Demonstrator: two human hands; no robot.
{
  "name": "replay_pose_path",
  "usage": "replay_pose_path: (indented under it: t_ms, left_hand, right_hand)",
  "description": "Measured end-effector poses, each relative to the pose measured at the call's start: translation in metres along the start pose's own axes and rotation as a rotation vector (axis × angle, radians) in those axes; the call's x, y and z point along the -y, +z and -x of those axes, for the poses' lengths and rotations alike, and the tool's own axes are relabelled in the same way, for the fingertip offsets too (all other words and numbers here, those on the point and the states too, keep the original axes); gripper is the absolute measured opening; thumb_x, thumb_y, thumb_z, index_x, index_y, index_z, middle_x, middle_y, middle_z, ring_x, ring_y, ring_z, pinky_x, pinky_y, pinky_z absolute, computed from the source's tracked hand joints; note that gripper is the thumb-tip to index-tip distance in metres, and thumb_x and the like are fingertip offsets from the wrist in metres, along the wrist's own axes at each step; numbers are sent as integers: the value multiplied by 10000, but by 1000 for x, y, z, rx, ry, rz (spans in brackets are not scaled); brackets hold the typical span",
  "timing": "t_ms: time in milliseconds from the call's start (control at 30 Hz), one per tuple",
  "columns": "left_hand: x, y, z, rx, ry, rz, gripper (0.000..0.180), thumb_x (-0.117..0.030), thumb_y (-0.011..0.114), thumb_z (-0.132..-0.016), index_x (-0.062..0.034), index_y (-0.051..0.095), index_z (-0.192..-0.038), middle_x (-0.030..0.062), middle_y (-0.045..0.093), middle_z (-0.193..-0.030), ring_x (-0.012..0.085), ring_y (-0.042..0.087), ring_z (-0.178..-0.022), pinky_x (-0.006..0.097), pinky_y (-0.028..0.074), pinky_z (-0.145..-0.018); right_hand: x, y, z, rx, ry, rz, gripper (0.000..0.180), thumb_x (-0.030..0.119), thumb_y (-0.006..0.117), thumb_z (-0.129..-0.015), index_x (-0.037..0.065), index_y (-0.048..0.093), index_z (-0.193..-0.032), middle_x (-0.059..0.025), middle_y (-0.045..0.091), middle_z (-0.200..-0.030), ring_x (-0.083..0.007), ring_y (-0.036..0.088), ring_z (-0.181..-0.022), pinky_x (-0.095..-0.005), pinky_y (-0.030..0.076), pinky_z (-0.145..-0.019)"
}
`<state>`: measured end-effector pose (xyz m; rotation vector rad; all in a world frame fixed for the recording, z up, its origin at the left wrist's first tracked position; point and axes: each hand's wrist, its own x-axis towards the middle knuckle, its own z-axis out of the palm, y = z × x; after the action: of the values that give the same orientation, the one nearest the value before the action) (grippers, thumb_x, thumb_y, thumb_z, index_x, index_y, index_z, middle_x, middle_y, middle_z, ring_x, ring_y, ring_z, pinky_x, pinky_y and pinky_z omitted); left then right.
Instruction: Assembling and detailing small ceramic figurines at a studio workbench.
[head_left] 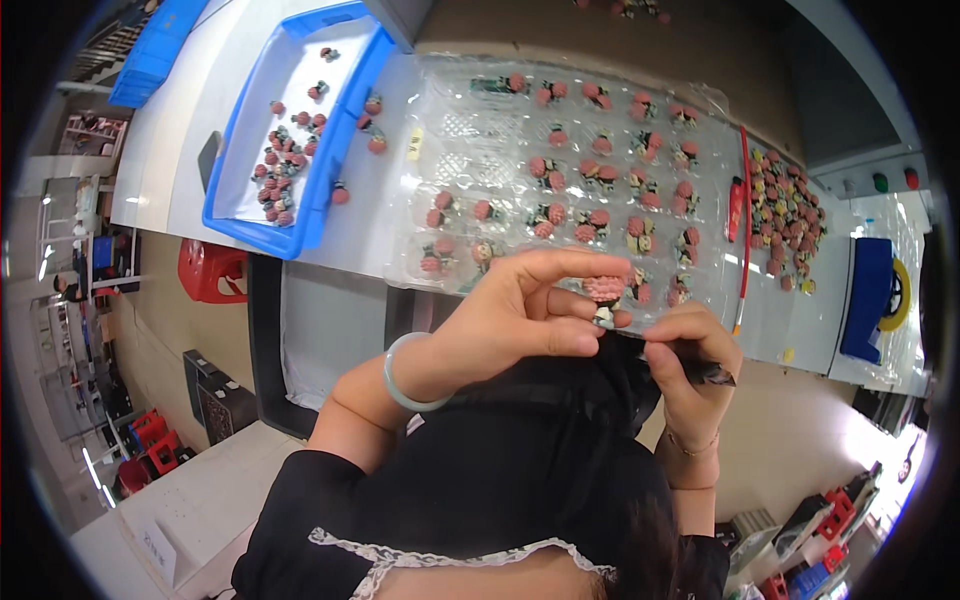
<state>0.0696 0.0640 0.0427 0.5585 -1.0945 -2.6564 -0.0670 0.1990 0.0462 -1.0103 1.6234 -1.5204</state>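
My left hand (525, 310) is closed, pinching a small figurine (603, 289) with a knobbly pink top and a pale, dark-edged lower part between thumb and fingers. Close beside it, my right hand (695, 365) is pinched, its fingertips near the figurine's lower end. A thin dark tool (716, 376) sticks out from under the right hand's fingers; its kind is not clear. Both hands are at the near edge of a clear plastic tray (470, 130), whose pockets hold several similar pink figurines (597, 178).
At the left, a blue bin (318, 190) holds more figurines, with a few (376, 143) loose beside it. Right of the tray lie a red tube (735, 208), a long red stick (743, 255) and a pile of figurines (785, 210). A red stool (212, 272) stands below the table.
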Motion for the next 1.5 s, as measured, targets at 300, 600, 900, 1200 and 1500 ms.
replay_pose_path:
  t_ms: [300, 600, 900, 1200, 1500]
  left_hand:
    - [22, 8, -9, -19, 556, -754, 379, 91, 624, -651, -16, 557, -1009, 73, 495, -955, 148, 574, -840, 236, 501, -699]
    - [29, 8, -13, -77, 840, -1010, 379, 92, 681, -582, -20, 568, -926, 87, 559, -843, 153, 562, -790, 241, 468, -631]
    - [29, 12, -8, 88, 376, -329, 402, 147, 604, -639, -1, 468, -987, 76, 413, -961, 170, 536, -887, 349, 484, -824]
    - [32, 14, -9, 136, 411, -323, 354, 85, 632, -656, 14, 492, -974, 66, 421, -959, 158, 561, -888, 246, 477, -791]
    - [27, 18, -7, 115, 443, -444, 391, 145, 616, -623, 6, 517, -975, 79, 434, -922, 164, 545, -835, 282, 473, -768]
  right_hand:
    - [0, 3, 1, -31, -8, 110, 127, 27, 660, -666, -12, 558, -730, -37, 515, -706, -75, 441, -583, -181, 322, -527]
    - [-3, -1, 4, -38, -175, 183, 140, -47, 655, -627, 20, 586, -728, -18, 526, -651, -65, 430, -499, -182, 313, -447]
    - [-2, -8, 14, -54, 1, -24, 167, 101, 669, -654, 20, 526, -687, -31, 482, -648, -100, 430, -590, -205, 317, -538]
    - [-10, -9, 12, -74, -41, -64, 127, -32, 633, -636, 9, 542, -715, -26, 511, -678, -62, 448, -549, -182, 336, -491]
    - [-6, -12, 14, -45, 4, -143, 119, -26, 622, -641, 5, 536, -716, -34, 515, -677, -63, 449, -541, -180, 334, -491]
